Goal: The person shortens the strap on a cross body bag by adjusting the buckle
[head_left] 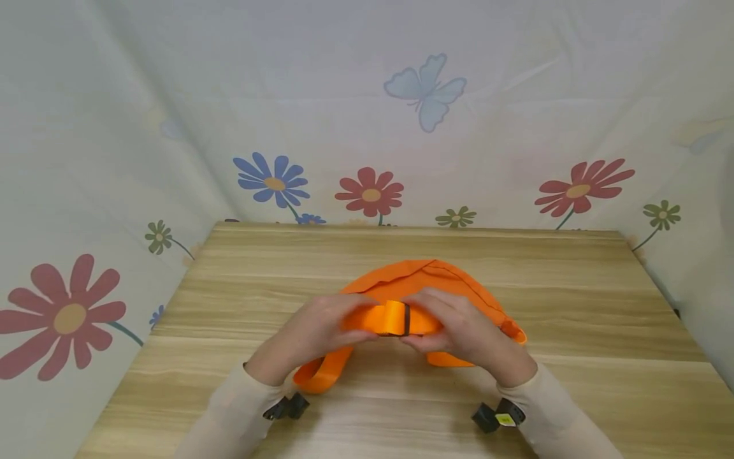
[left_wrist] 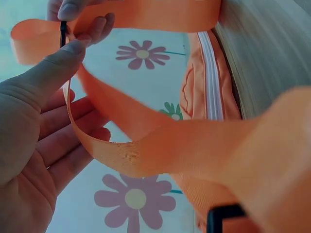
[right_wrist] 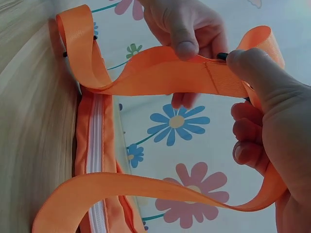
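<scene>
An orange waist bag (head_left: 424, 275) lies on the table, a white zipper (right_wrist: 97, 126) running along its edge. Its orange webbing strap (head_left: 367, 319) is raised in front of it, threaded through a black slider buckle (head_left: 407, 319) with a small loop of webbing standing out there. My left hand (head_left: 321, 325) pinches the strap on the left of that loop. From the other side my right hand (head_left: 459, 325) pinches it at the slider, thumb (right_wrist: 243, 60) against the webbing. Part of the slider is hidden by fingers in both wrist views.
The wood-grain table (head_left: 258, 268) stretches around the bag. A slack strap loop (head_left: 318, 377) droops by my left wrist, and another strap end (head_left: 514, 331) shows by the right. Behind stands a flower-printed curtain (head_left: 321, 115). Each wrist carries a black camera (head_left: 497, 414).
</scene>
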`<action>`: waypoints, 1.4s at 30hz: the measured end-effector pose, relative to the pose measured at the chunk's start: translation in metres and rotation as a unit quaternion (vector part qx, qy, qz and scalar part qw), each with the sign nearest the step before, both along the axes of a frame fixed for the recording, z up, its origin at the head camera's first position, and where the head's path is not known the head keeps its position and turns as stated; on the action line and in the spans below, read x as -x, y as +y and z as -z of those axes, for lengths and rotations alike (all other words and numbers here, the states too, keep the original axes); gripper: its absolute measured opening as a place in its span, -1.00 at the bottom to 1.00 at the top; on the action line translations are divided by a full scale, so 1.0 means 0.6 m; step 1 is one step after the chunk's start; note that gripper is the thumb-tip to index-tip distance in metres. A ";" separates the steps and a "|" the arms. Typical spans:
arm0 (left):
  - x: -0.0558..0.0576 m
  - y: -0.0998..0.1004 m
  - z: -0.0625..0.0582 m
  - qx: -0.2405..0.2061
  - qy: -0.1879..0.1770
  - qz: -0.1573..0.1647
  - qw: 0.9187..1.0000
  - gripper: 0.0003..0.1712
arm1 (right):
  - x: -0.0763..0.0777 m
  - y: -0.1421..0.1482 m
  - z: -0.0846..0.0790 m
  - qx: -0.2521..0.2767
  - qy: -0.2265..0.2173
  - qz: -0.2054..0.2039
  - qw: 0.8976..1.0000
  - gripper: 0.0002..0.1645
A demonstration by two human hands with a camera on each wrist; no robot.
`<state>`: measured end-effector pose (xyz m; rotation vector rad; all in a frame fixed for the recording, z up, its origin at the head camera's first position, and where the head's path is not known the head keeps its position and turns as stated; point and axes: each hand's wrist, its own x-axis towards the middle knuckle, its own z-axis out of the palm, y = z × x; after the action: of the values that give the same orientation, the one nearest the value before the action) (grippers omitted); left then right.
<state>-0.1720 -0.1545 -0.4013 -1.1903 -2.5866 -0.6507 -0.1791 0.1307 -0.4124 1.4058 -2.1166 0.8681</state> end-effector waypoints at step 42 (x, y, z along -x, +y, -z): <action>0.006 -0.024 0.012 0.052 -0.083 -0.031 0.995 -0.07 | 0.001 0.015 -0.005 0.006 -0.005 0.040 0.999 -0.40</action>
<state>-0.1756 -0.1691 -0.4083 -1.1256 -2.8133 -0.6349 -0.1795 0.1400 -0.4096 1.3043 -2.1565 0.8568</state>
